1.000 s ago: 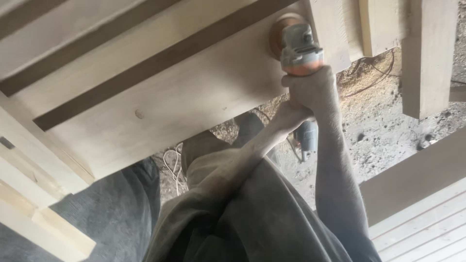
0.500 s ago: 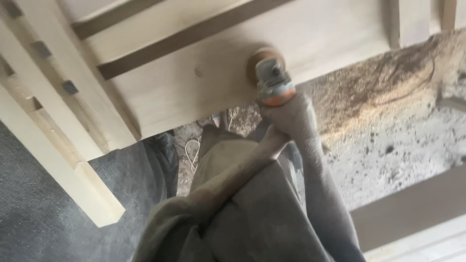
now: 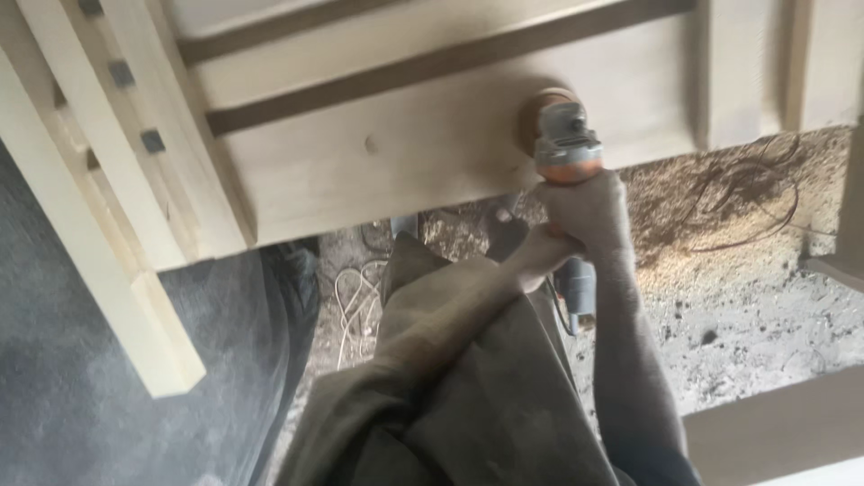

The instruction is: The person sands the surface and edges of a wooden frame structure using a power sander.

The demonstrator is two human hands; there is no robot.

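Observation:
My right hand [image 3: 587, 205] grips the neck of a grey and orange angle grinder [image 3: 565, 144]. Its round sanding disc [image 3: 537, 112] presses flat against a wide pale wooden board [image 3: 405, 153] with a small knot. My left hand [image 3: 540, 249] is closed around the grinder's rear body [image 3: 576, 286], just below my right hand. Both forearms are dusty, and my left arm wears a loose dusty sleeve [image 3: 450, 324].
Pale wooden slats and posts [image 3: 117, 225] frame the board on the left and top right. A white cord [image 3: 355, 297] and thin dark cables [image 3: 747, 198] lie on the sawdust-covered ground [image 3: 747, 297]. A dark beam [image 3: 774, 432] crosses the lower right.
The grinder and both hands slid left along the board toward the knot, then back right. The view has shifted with them.

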